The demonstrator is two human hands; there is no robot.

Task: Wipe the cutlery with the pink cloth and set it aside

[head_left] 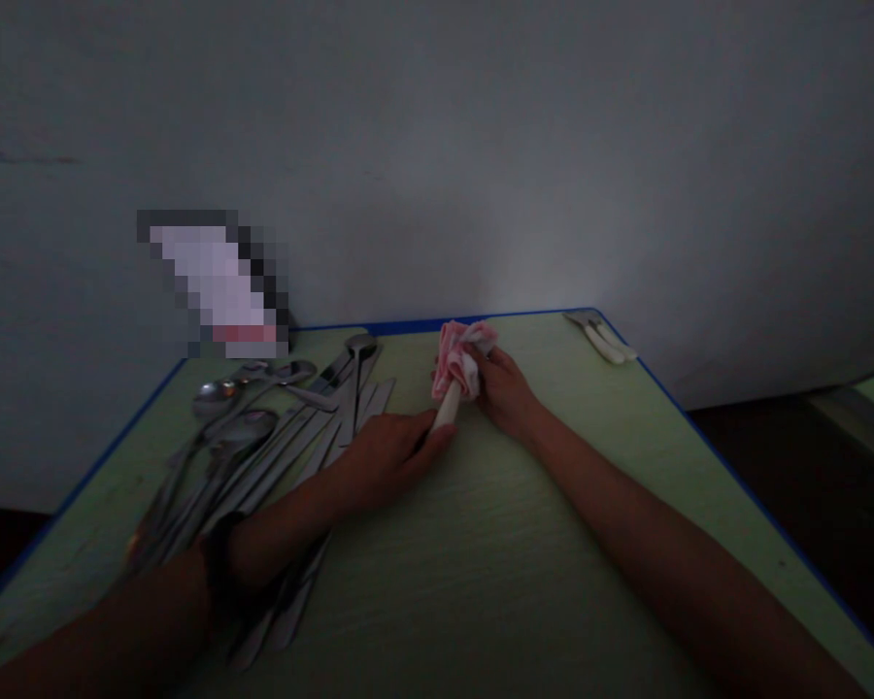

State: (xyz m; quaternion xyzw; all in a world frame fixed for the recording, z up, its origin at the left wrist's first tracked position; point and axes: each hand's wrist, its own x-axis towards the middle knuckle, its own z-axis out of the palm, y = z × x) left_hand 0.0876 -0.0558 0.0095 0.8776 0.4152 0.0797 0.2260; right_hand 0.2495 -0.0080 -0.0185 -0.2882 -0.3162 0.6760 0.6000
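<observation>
Over the middle of the table, my left hand grips the pale handle of a utensil whose far end is wrapped in a pink and white cloth. The covered end is hidden, so I cannot tell what kind of utensil it is. Closed around the cloth from the right is my right hand. Beside my left forearm lies a pile of metal cutlery, with a spoon on top and several flat knives beneath.
Two white-handled utensils, one looking like a fork, lie at the far right corner. A ladle-like spoon and other spoons sit at left. A blurred-out upright object stands at the back left. The green table has blue edges and meets a wall.
</observation>
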